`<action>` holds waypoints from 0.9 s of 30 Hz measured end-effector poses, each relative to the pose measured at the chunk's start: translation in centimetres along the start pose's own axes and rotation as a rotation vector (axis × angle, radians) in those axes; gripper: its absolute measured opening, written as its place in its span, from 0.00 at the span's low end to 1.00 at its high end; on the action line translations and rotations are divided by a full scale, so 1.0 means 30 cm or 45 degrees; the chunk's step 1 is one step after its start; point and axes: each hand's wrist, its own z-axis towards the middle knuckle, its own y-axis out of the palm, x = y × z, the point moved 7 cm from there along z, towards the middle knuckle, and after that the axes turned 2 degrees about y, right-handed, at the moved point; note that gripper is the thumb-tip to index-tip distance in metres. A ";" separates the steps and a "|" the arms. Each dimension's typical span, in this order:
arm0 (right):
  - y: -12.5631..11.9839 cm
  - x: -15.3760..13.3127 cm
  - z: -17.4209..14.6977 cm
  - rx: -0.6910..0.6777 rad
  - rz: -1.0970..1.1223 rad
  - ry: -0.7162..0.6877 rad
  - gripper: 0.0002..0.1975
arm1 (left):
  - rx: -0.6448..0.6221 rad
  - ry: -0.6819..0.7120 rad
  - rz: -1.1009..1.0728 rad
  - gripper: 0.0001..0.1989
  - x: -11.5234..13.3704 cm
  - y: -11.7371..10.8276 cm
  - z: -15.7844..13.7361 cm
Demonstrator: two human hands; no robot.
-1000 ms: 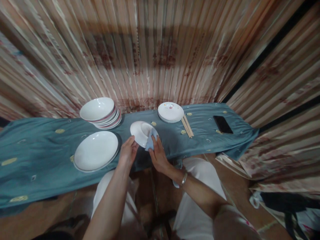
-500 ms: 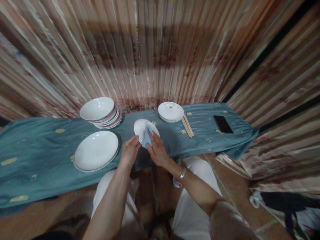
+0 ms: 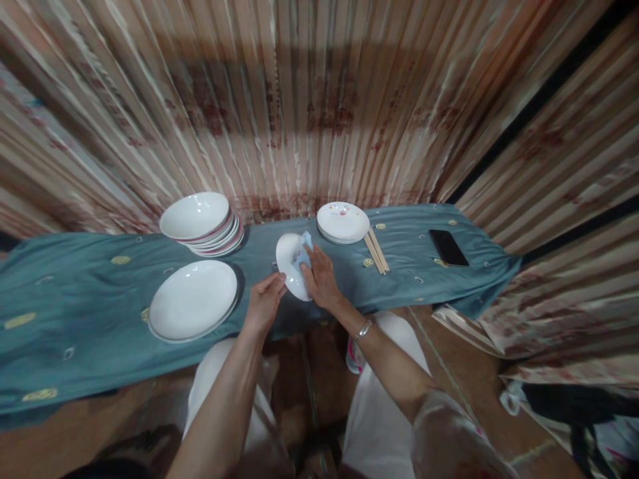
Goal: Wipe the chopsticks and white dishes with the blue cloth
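Observation:
A small white plate (image 3: 286, 253) is held tilted above the cloth-covered table. My left hand (image 3: 267, 297) pinches its lower left rim between thumb and fingers. My right hand (image 3: 322, 278) is closed on a light blue cloth (image 3: 303, 250) and presses it against the plate's face. Part of the plate's right side is hidden behind the cloth and right fingers. To the left of my left hand lie large white oval plates (image 3: 192, 299), one on another.
A stack of white bowls (image 3: 196, 216) with red bands stands at the back left. Small floral plates (image 3: 343, 221) are stacked at the back right, beside wooden chopsticks (image 3: 376, 251). A black phone (image 3: 448, 247) lies farther right. A pleated curtain (image 3: 299, 120) hangs behind the table.
The small plate has turned and shifted slightly right. My right hand has slid the cloth up and to the right across it. My left hand still grips the rim.

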 end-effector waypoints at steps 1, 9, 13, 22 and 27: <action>0.000 0.004 0.002 -0.002 -0.008 0.005 0.28 | -0.001 0.001 0.001 0.14 0.000 0.000 -0.001; -0.002 0.045 -0.017 -0.016 -0.066 0.099 0.28 | 0.020 -0.007 0.004 0.15 -0.003 -0.008 -0.001; -0.004 0.061 -0.039 -0.005 -0.076 0.120 0.28 | 0.007 0.002 0.020 0.15 0.001 -0.003 -0.003; -0.015 0.053 -0.111 0.013 0.010 0.080 0.29 | 0.065 0.010 0.003 0.15 0.013 -0.006 -0.001; -0.024 0.022 -0.148 -0.015 0.032 0.041 0.28 | 0.082 0.020 -0.017 0.15 0.017 -0.001 0.003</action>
